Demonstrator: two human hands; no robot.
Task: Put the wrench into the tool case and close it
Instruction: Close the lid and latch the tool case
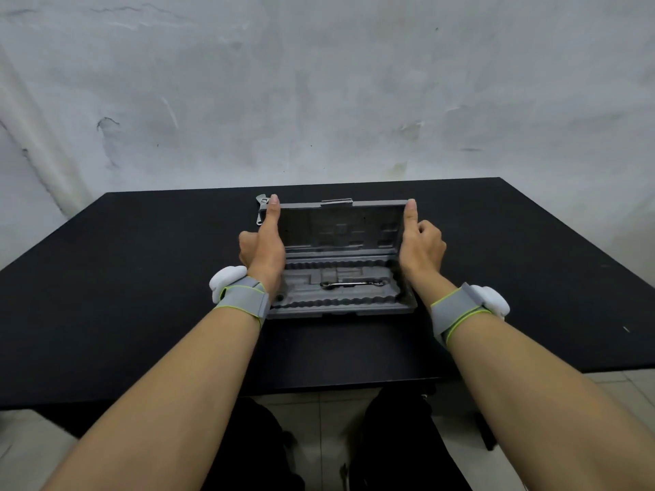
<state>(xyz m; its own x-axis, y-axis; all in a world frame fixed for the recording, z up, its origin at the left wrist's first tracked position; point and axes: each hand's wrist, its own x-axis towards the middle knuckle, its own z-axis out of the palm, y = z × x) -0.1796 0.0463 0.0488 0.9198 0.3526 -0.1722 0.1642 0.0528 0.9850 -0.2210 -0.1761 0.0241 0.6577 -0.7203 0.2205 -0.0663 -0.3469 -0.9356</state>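
Observation:
A grey plastic tool case [340, 303] lies open in the middle of the black table, its lid [340, 225] standing up at the far side. A slim silver wrench [352, 284] lies flat in a moulded slot of the tray. My left hand [264, 242] grips the lid's left edge, with the thumb stretched up along it. My right hand [421, 242] grips the lid's right edge the same way. A second silver adjustable wrench [261, 207] lies on the table behind the lid's left corner, partly hidden by my left thumb.
The black table [141, 278] has its near edge close to my lap, and a pale wall stands right behind its far edge. Both wrists wear grey straps with white pods. My knees and a tiled floor show below the table.

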